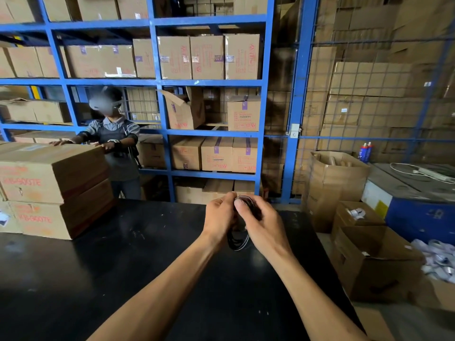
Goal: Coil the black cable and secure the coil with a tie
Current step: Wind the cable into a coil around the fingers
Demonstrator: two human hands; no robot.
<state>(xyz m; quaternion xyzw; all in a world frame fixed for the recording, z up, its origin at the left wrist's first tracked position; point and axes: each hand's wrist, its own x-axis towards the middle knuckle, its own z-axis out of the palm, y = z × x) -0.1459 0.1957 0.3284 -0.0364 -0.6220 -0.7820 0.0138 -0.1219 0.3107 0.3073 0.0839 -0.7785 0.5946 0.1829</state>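
Note:
A small coil of black cable (238, 239) hangs between my two hands above the far part of the black table (123, 267). My left hand (219, 215) grips the coil's left side. My right hand (261, 217) closes over its top and right side, thumb pressed on the upper loops. The lower loops of the coil dangle below my palms. No tie is visible; my fingers hide the middle of the coil.
Two stacked cardboard boxes (54, 190) stand on the table's left. A person (115, 143) works behind them. Blue shelving with boxes (209, 57) fills the back. Open boxes (369, 262) and a blue chest (418, 217) stand to the right.

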